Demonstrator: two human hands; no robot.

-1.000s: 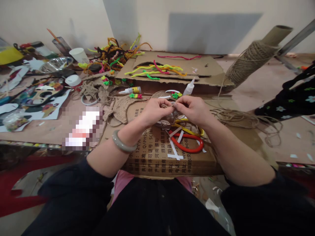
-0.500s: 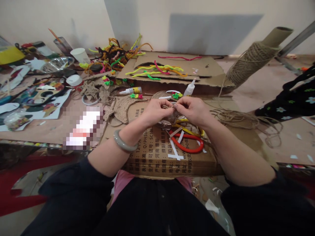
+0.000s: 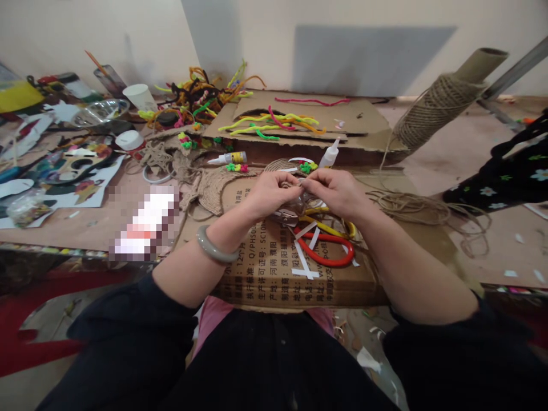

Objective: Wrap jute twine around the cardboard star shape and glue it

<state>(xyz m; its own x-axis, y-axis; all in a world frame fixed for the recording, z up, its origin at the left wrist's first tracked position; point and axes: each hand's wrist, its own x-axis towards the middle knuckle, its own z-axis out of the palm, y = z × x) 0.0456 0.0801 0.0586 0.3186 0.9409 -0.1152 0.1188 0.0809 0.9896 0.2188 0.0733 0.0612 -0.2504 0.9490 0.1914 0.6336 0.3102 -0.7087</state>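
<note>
My left hand (image 3: 274,193) and my right hand (image 3: 336,193) meet above the cardboard box, thumbs and fingers pinched together. What they hold is small and mostly hidden; a bit of tan twine shows by the left fingers, but I cannot tell if it is held. Below them lie scissors with a red handle (image 3: 327,262) and a yellow one, partly under white paper strips (image 3: 306,265). Behind the hands is a coiled twine piece (image 3: 278,165) with green, yellow and red trim (image 3: 307,166). A white glue bottle (image 3: 329,155) stands just beyond my right hand.
A cone of twine (image 3: 440,108) leans at the right, its loose strands (image 3: 411,205) trailing over the box (image 3: 265,285). Coloured fuzzy stems (image 3: 274,123) lie on raised cardboard behind. To the left are a small glue bottle (image 3: 229,158), a twine crescent (image 3: 214,191) and a pixelated bright object (image 3: 148,222).
Both hands stay in nearly the same place. The fingertips have shifted slightly against each other, and the right fingers sit a touch closer to the left.
</note>
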